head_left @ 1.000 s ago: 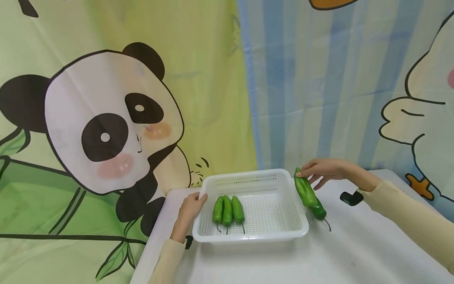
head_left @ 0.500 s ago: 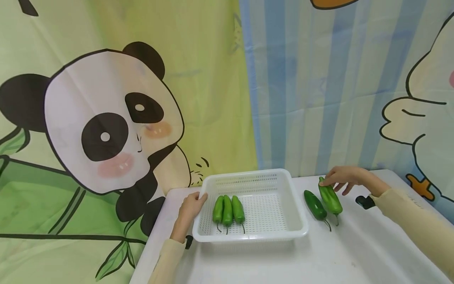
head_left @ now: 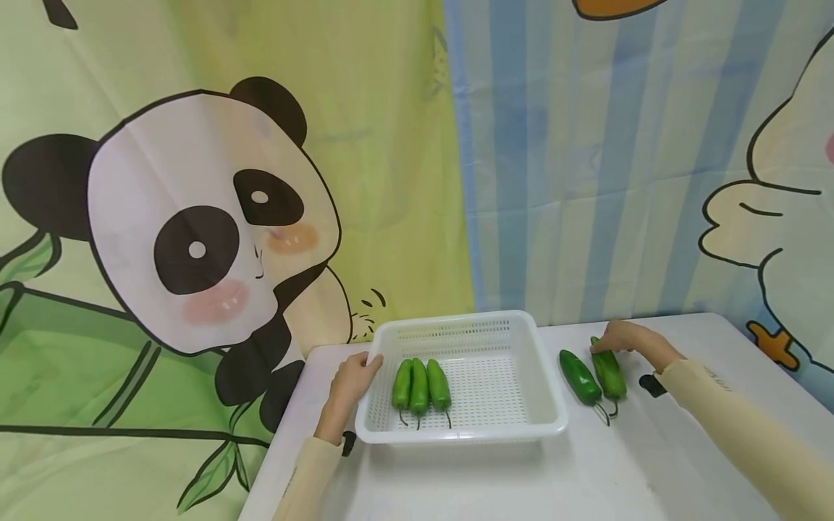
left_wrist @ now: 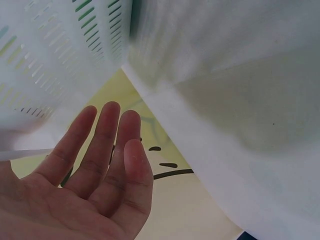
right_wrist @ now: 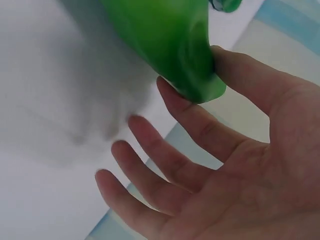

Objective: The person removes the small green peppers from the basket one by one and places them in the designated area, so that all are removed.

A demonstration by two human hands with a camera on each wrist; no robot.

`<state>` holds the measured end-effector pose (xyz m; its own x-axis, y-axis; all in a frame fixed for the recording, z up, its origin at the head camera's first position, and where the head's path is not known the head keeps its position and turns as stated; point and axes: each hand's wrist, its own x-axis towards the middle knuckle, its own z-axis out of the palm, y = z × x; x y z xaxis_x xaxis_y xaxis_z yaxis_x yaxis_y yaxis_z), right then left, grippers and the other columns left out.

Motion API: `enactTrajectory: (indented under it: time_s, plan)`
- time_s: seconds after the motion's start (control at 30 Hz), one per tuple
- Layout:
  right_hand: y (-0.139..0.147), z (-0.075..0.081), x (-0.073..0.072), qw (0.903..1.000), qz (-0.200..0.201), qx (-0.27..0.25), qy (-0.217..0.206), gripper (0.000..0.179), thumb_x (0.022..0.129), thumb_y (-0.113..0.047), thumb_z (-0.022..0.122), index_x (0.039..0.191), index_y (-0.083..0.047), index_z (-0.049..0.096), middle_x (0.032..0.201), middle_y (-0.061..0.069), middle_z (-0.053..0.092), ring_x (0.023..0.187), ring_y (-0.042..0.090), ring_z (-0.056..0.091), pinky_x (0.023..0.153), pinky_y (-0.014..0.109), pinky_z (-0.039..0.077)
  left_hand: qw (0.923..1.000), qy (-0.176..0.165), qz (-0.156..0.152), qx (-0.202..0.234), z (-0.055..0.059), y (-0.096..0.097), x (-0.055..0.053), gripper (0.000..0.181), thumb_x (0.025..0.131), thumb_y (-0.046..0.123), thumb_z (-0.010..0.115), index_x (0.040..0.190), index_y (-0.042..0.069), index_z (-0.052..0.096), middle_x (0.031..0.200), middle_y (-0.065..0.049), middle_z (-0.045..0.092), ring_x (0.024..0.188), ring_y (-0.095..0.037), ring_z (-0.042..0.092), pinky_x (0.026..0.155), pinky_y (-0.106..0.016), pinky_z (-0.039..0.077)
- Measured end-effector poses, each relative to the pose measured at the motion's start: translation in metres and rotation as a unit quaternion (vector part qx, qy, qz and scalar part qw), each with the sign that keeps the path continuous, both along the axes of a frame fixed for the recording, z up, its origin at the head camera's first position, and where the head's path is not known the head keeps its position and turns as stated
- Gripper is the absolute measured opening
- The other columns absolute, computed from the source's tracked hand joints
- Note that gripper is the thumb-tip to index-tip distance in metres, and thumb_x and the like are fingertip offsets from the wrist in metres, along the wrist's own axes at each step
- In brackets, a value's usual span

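Observation:
A white plastic basket (head_left: 461,436) with slotted walls holds three long green peppers (head_left: 420,387) side by side, stems toward me. My left hand (head_left: 350,378) grips the basket's left rim, thumb over the edge; the left wrist view shows its fingers (left_wrist: 107,135) stretched outside the wall. To the right of the basket, my right hand (head_left: 622,337) pinches the tip of a green pepper (head_left: 610,375) between thumb and index finger, as the right wrist view shows (right_wrist: 170,45). Its other fingers spread free. A darker green pepper (head_left: 578,377) lies just left of the pinched one.
A white-covered table (head_left: 469,485) carries everything. Behind it hangs a curtain (head_left: 404,181) printed with a panda and blue stripes, close to the table's far edge.
My right hand has carried its pepper rightward from over the darker pepper, beside the basket, and lowered it next to that pepper. The left hand and basket have stayed in place.

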<state>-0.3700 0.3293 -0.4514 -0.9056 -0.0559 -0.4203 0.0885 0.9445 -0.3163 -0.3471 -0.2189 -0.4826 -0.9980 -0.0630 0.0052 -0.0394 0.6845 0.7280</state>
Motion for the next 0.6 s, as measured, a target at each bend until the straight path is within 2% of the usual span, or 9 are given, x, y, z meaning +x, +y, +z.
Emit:
enactTrajectory:
  time_s: [0.1, 0.27, 0.43, 0.6]
  plan:
    - [-0.005, -0.004, -0.001, 0.9997, 0.016, 0.005, 0.019, 0.053, 0.095, -0.035, 0.063, 0.103, 0.017, 0.06, 0.092, 0.02, 0.06, 0.089, 0.033, 0.057, 0.086, 0.05, 0.052, 1.0, 0.003, -0.001, -0.003, -0.001, -0.001, -0.001, 0.045, 0.1, 0.048, 0.054, 0.122, 0.011, 0.068, 0.086, -0.007, 0.074, 0.058, -0.015, 0.069, 0.047, -0.03, 0.056]
    - [-0.01, -0.01, -0.001, 0.9989, 0.028, 0.007, 0.038, 0.043, 0.094, -0.035, 0.062, 0.091, 0.008, 0.06, 0.082, 0.012, 0.054, 0.081, 0.027, 0.052, 0.083, 0.048, 0.05, 0.9999, 0.005, 0.002, -0.009, -0.003, -0.002, -0.003, 0.045, 0.1, 0.049, 0.055, 0.122, 0.012, 0.068, 0.086, -0.008, 0.073, 0.058, -0.016, 0.069, 0.047, -0.03, 0.055]
    - [-0.011, -0.012, -0.001, 0.9987, 0.03, 0.011, 0.038, 0.051, 0.095, -0.036, 0.062, 0.099, 0.015, 0.06, 0.086, 0.015, 0.057, 0.083, 0.029, 0.054, 0.087, 0.053, 0.051, 0.9999, 0.004, -0.001, -0.009, -0.004, -0.001, -0.003, 0.046, 0.1, 0.049, 0.054, 0.123, 0.012, 0.068, 0.088, -0.008, 0.074, 0.058, -0.015, 0.069, 0.047, -0.03, 0.055]
    - [-0.011, -0.008, 0.0, 0.9986, 0.035, 0.007, 0.039, 0.055, 0.096, -0.036, 0.06, 0.104, 0.018, 0.058, 0.09, 0.02, 0.06, 0.084, 0.031, 0.056, 0.085, 0.053, 0.052, 0.9999, 0.005, 0.001, -0.011, -0.003, -0.001, -0.003, 0.045, 0.1, 0.049, 0.055, 0.122, 0.012, 0.068, 0.088, -0.008, 0.074, 0.057, -0.015, 0.069, 0.047, -0.03, 0.055]
